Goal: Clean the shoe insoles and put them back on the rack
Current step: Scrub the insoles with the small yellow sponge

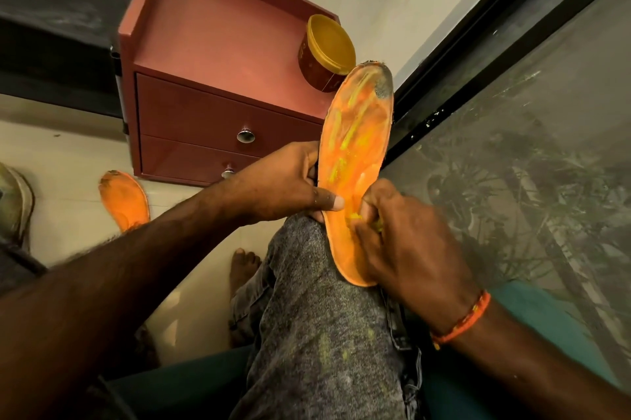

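My knee (307, 266) in grey jeans props an orange insole (358, 160). My right hand (406, 242) presses curled fingers into its yellow-smeared heel end; my left hand (290, 183) grips its edge. A second insole (124, 199) lies on the floor. Farther off, a tub (326, 52) stands at the cabinet's (211, 30) top right edge.

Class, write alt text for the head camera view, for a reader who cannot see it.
A seated person's left hand grips an orange insole propped on a knee while the right hand rubs yellow residue near its heel. A second insole lies on the floor beside a red drawer cabinet with a gold-lidded tub on top.
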